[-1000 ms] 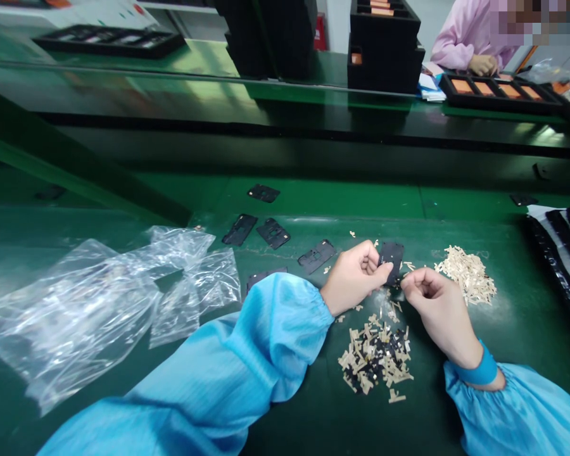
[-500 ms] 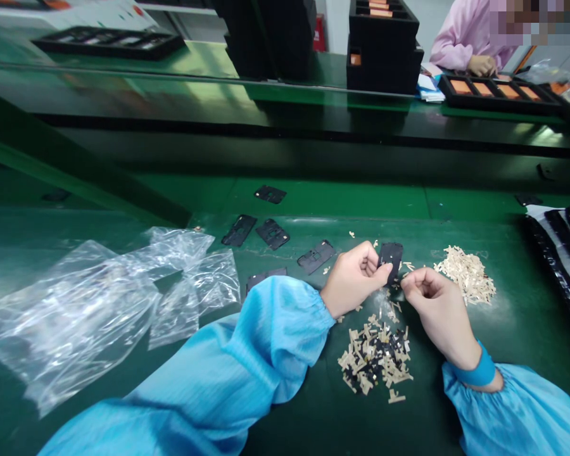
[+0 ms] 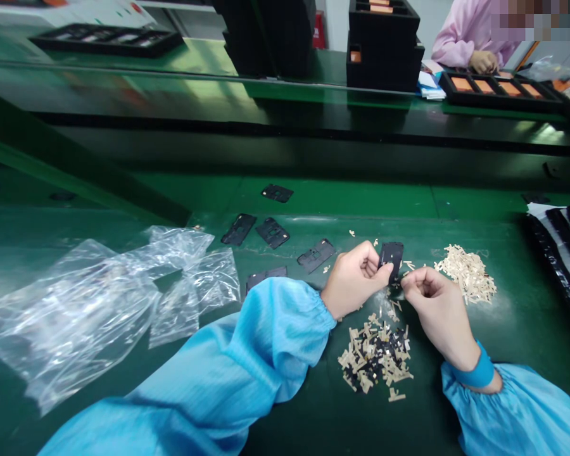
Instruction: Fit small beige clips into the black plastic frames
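SITE: factory workshop | SIGNS: long green workbench (image 3: 361, 430); stacked black trays (image 3: 384, 60); pile of small parts (image 3: 465, 273); blue work sleeve (image 3: 280, 335); co-worker (image 3: 458, 38) opposite

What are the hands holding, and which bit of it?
The left hand pinches a flat black piece by its left side, thumb on its face. Whether the right hand, close by, holds anything cannot be told.

Our left hand (image 3: 354, 280) holds a black plate (image 3: 392, 254), our right hand (image 3: 437, 311) just beside it. We see clear plastic (image 3: 99, 304) on the table (image 3: 318, 415) at left.
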Action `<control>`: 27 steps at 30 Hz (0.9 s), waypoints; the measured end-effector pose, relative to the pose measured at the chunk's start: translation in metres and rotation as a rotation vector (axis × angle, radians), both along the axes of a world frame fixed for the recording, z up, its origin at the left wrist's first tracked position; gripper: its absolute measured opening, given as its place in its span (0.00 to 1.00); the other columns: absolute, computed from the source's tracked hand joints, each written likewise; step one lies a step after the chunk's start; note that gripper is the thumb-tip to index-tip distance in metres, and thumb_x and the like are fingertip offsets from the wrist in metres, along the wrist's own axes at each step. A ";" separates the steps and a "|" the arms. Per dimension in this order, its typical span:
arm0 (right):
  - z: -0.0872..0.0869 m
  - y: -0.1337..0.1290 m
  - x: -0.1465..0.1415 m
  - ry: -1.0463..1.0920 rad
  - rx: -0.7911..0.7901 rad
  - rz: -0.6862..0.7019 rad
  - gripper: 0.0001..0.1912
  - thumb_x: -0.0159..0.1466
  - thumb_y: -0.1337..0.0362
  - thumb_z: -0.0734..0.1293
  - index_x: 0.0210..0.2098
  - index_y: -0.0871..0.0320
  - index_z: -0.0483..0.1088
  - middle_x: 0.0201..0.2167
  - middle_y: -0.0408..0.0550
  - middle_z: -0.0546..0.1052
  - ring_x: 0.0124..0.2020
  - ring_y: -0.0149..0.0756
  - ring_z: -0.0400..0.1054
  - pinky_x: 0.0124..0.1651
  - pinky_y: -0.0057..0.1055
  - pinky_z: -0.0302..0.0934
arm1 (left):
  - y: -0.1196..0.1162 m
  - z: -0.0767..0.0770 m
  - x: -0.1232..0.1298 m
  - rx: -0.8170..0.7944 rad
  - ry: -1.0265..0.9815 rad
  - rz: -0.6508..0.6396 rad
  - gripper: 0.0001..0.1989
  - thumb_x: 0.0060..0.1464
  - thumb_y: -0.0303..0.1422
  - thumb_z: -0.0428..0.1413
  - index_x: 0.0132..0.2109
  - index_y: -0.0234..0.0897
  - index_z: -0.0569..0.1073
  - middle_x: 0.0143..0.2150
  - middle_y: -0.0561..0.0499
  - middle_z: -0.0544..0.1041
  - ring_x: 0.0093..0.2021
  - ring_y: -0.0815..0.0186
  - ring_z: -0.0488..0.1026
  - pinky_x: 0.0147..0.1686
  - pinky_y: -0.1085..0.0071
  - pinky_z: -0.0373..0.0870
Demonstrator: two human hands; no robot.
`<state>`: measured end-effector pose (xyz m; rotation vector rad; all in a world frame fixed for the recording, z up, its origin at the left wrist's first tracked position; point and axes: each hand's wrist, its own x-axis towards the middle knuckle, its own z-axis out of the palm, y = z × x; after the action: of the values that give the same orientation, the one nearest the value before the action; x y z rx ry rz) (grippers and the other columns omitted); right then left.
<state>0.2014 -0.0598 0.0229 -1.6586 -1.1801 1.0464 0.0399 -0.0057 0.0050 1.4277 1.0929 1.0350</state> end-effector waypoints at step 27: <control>-0.001 -0.004 -0.003 -0.043 0.068 0.029 0.09 0.59 0.58 0.69 0.28 0.57 0.71 0.20 0.39 0.66 0.21 0.29 0.55 0.25 0.29 0.52 | -0.002 0.002 0.002 0.022 0.047 0.026 0.14 0.51 0.35 0.59 0.26 0.40 0.60 0.19 0.60 0.62 0.19 0.75 0.59 0.21 0.77 0.56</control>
<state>0.1981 -0.0634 0.0223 -1.6230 -1.2575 0.9820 0.0418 -0.0074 0.0066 1.4656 1.1399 1.0389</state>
